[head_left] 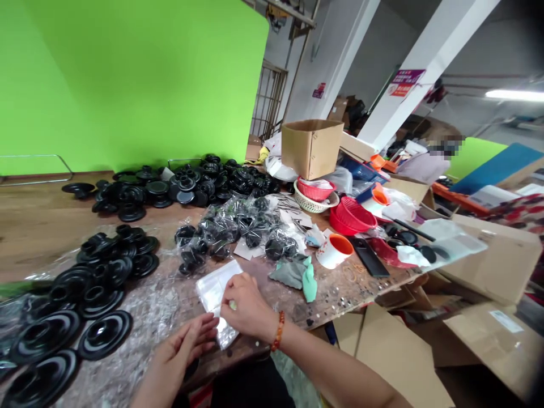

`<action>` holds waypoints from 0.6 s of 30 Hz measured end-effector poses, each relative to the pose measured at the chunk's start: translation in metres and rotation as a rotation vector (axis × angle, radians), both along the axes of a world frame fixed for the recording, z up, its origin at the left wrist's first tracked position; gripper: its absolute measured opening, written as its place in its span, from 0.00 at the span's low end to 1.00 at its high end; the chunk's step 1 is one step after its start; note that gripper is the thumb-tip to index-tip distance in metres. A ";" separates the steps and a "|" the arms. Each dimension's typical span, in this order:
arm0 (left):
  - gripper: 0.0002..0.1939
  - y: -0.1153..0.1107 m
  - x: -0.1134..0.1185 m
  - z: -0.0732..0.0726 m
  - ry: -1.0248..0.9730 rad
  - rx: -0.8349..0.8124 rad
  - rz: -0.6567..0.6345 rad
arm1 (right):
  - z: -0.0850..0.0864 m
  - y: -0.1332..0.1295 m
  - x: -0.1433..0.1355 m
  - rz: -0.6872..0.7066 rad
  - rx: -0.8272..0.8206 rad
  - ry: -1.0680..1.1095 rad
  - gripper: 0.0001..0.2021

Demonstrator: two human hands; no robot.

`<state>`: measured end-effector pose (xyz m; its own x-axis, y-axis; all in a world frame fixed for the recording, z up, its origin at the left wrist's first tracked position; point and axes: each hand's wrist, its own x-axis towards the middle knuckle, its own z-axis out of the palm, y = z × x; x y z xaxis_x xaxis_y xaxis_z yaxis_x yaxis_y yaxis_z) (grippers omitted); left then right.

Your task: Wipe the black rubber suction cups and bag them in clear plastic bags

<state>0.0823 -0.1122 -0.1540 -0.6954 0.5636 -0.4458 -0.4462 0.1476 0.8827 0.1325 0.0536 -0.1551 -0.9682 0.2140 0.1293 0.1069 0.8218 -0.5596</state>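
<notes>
A flat stack of clear plastic bags (219, 286) lies near the table's front edge. My right hand (246, 303) is over it, fingers curled and pinched on the bags. Beside the lower part of the stack is my left hand (182, 351), fingers stretched out and close together, their tips at the bags' edge. To the left stand several black round flanged parts (104, 334), discs with a raised hub. Beyond the stack lie similar black parts wrapped in clear plastic (250, 224). A grey and green cloth (293, 275) rests right of my right hand.
More black parts (204, 181) are heaped by the green panel (127, 85). At the right are a white and orange cup (334, 251), a black phone (369, 256), red baskets (351, 215) and a cardboard box (312, 148). Cartons (395, 351) stand below the table edge.
</notes>
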 end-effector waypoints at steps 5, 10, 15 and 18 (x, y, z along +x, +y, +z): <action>0.21 0.001 0.001 -0.016 0.550 -0.114 -0.164 | 0.006 0.009 0.014 0.074 -0.018 0.175 0.06; 0.15 -0.002 0.006 -0.045 0.956 -0.138 -0.223 | -0.008 0.088 0.103 -0.449 0.236 0.377 0.22; 0.15 -0.004 0.007 -0.057 1.052 -0.185 -0.224 | -0.009 0.214 0.204 -1.036 0.387 0.283 0.21; 0.14 -0.004 0.005 -0.052 1.006 -0.169 -0.262 | -0.005 0.274 0.238 -1.178 0.416 0.104 0.19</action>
<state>0.0872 -0.1158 -0.2059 -0.6540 0.7341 0.1828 0.5443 0.2888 0.7876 0.3708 0.3277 -0.1601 -0.1982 0.8662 0.4587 0.8668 0.3734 -0.3306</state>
